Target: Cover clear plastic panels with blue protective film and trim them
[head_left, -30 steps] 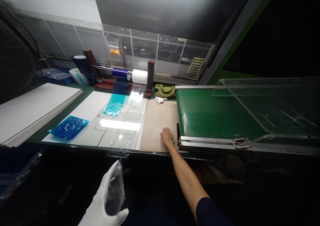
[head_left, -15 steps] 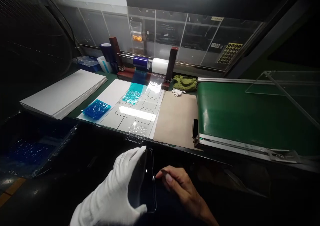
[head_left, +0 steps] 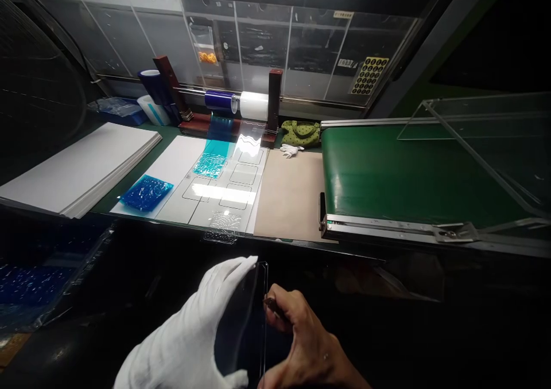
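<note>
Green workbench (head_left: pixel 161 154) stretches beneath a transparent panel. At the far left lies a stack of white sheets (head_left: pixel 77 165), and beside it a white board (head_left: pixel 172 159) carries a crumpled blue film piece (head_left: pixel 145 193) and a teal film piece (head_left: pixel 209 165). A transparent template sheet (head_left: pixel 224 202), marked with rounded outlines, overlaps the board's right side. Behind them, a blue film roll (head_left: pixel 219 100) and a white roll (head_left: pixel 253 105) sit on a rod. Further right are a green dotted pouch (head_left: pixel 300 133), a white glove (head_left: pixel 291 150), a tan board (head_left: pixel 288 197) and a green conveyor belt (head_left: pixel 408 177). Below the bench edge, the white-gloved left hand (head_left: pixel 185 331) grips a transparent curved pane (head_left: pixel 241 326), held upright and tilted slightly. Just beside the pane's right edge, the bare right hand (head_left: pixel 307 343) is closed in a pinch around a small dark-tipped tool (head_left: pixel 271 303), which touches that edge.
</note>
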{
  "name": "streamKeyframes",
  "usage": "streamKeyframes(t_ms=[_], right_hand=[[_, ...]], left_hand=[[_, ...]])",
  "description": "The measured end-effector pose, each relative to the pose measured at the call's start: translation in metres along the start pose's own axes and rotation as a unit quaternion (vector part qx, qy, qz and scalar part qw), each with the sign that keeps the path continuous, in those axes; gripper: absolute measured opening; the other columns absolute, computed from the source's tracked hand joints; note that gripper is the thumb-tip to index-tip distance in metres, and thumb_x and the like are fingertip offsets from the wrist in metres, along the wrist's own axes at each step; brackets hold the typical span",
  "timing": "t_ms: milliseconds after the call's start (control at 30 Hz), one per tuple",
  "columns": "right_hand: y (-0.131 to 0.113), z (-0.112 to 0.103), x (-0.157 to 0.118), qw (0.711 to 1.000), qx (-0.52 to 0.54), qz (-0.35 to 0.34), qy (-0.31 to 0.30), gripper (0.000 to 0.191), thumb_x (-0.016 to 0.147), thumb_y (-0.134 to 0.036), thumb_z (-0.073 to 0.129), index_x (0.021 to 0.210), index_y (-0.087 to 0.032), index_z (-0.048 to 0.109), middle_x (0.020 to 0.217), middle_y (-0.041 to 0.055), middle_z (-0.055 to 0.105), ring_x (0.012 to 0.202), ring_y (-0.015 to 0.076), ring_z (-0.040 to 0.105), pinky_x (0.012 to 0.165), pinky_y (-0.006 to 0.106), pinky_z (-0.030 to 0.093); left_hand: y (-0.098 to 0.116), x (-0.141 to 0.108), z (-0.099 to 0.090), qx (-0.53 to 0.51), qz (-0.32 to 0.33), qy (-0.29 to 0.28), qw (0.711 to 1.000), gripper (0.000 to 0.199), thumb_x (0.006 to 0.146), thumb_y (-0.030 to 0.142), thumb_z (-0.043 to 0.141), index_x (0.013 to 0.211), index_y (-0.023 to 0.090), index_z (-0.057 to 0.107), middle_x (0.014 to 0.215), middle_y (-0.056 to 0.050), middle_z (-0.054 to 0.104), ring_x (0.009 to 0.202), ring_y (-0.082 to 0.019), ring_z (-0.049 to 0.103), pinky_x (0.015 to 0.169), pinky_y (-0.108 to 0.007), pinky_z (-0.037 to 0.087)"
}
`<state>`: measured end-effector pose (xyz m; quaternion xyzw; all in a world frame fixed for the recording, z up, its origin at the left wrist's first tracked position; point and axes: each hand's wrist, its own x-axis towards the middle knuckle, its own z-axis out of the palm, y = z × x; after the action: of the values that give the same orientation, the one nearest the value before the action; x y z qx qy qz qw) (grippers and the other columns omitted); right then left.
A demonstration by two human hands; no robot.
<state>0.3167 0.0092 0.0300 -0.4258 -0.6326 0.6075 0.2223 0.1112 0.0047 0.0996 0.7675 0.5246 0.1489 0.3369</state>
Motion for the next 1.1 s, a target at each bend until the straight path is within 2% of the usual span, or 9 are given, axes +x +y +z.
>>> streamKeyframes(t_ms=[133,267,433,633,733,833,900,967,1100], right_hand=[[0.004,0.001,0.003,1.000,0.025,0.017,-0.004,0.093,0.027,-0.065,0.082,0.110,-0.028,0.058,0.098,0.0019,0.051,0.088,0.0215,0.055,0.073,0.031,0.055],[0.004,0.002,0.006,1.000,0.015,-0.014,0.004,0.078,0.030,-0.067,0.080,0.090,-0.023,0.060,0.084,-0.0005,0.051,0.075,0.0153,0.050,0.063,0.024,0.052],[-0.005,0.001,0.013,0.998,-0.016,-0.055,0.022,0.068,0.033,-0.071,0.077,0.067,-0.021,0.047,0.065,-0.0047,0.042,0.064,0.0106,0.038,0.052,0.018,0.042],[-0.016,-0.003,0.018,0.995,-0.021,-0.096,0.029,0.067,0.048,-0.079,0.066,0.062,-0.021,0.035,0.058,-0.0067,0.033,0.056,0.0080,0.029,0.046,0.020,0.028],[-0.012,0.000,0.021,0.987,0.003,-0.152,0.049,0.066,0.053,-0.080,0.062,0.060,-0.021,0.032,0.056,-0.0069,0.032,0.052,0.0073,0.025,0.043,0.022,0.023],[-0.002,0.003,0.025,0.962,0.065,-0.224,0.144,0.063,0.060,-0.072,0.066,0.061,-0.022,0.028,0.055,-0.0084,0.028,0.048,0.0063,0.023,0.042,0.022,0.022],[0.004,0.000,0.027,0.946,0.106,-0.237,0.193,0.058,0.066,-0.064,0.068,0.062,-0.023,0.027,0.056,-0.0090,0.026,0.047,0.0061,0.024,0.043,0.021,0.022],[0.006,-0.006,0.030,0.949,0.118,-0.220,0.190,0.052,0.070,-0.057,0.068,0.063,-0.022,0.030,0.057,-0.0087,0.026,0.048,0.0063,0.025,0.044,0.022,0.021],[-0.002,-0.017,0.039,0.967,0.066,-0.192,0.154,0.023,0.078,-0.040,0.065,0.077,-0.020,0.053,0.055,-0.0084,0.030,0.048,0.0071,0.029,0.047,0.022,0.026]], left_hand=[[0.001,0.003,-0.001,0.018,0.015,0.004,1.000,0.106,0.056,0.036,0.071,0.143,0.031,0.010,0.142,-0.011,0.028,0.122,-0.031,0.044,0.097,-0.039,0.048],[0.005,0.009,-0.006,0.038,0.031,-0.001,0.999,0.104,0.055,0.038,0.071,0.140,0.029,0.013,0.139,-0.011,0.032,0.119,-0.030,0.046,0.096,-0.040,0.048],[0.009,0.019,-0.015,0.049,0.047,-0.017,0.998,0.099,0.056,0.037,0.069,0.139,0.028,0.017,0.136,-0.011,0.036,0.114,-0.029,0.050,0.093,-0.039,0.049],[0.007,0.025,-0.015,0.041,0.035,-0.020,0.998,0.101,0.056,0.043,0.071,0.140,0.028,0.018,0.136,-0.010,0.036,0.120,-0.029,0.045,0.095,-0.039,0.048],[0.007,0.023,-0.014,0.059,0.035,-0.012,0.998,0.099,0.057,0.040,0.069,0.141,0.029,0.016,0.138,-0.009,0.035,0.122,-0.029,0.044,0.096,-0.039,0.047],[0.003,0.019,-0.012,0.109,0.010,0.037,0.993,0.098,0.060,0.038,0.066,0.143,0.028,0.014,0.138,-0.010,0.035,0.123,-0.031,0.041,0.098,-0.043,0.045],[-0.001,0.017,-0.009,0.150,-0.026,0.086,0.985,0.099,0.061,0.039,0.065,0.144,0.026,0.013,0.138,-0.012,0.035,0.125,-0.033,0.038,0.099,-0.046,0.043],[-0.006,0.015,-0.005,0.175,-0.052,0.114,0.977,0.101,0.061,0.041,0.066,0.145,0.025,0.014,0.137,-0.013,0.035,0.124,-0.034,0.038,0.099,-0.047,0.043],[-0.012,0.014,0.001,0.194,-0.054,0.141,0.969,0.102,0.059,0.046,0.067,0.145,0.024,0.017,0.134,-0.014,0.038,0.120,-0.035,0.041,0.097,-0.048,0.043]])
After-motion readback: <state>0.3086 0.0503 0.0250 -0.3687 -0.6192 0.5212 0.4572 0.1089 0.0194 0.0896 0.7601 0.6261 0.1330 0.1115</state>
